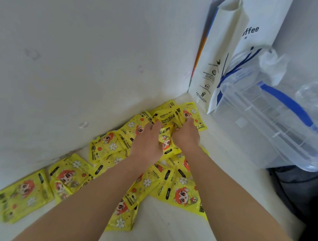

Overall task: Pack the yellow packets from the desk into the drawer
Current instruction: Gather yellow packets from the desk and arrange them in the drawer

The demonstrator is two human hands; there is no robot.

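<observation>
Several yellow hand-warmer packets (70, 174) with a red-haired cartoon figure lie scattered on the white desk (164, 233), along the wall from the near left to the far corner. My left hand (148, 142) and my right hand (186, 135) are side by side on the far heap. The fingers of both curl into the packets (166, 121) there and bunch them together. More packets (182, 194) lie under and between my forearms. No drawer is in view.
A white wall (84, 48) borders the desk at the left. A white paper coffee bag (236, 50) stands in the far corner. A clear plastic box with a blue handle (280, 118) sits on the right. Dark items (301, 188) lie past the desk's right edge.
</observation>
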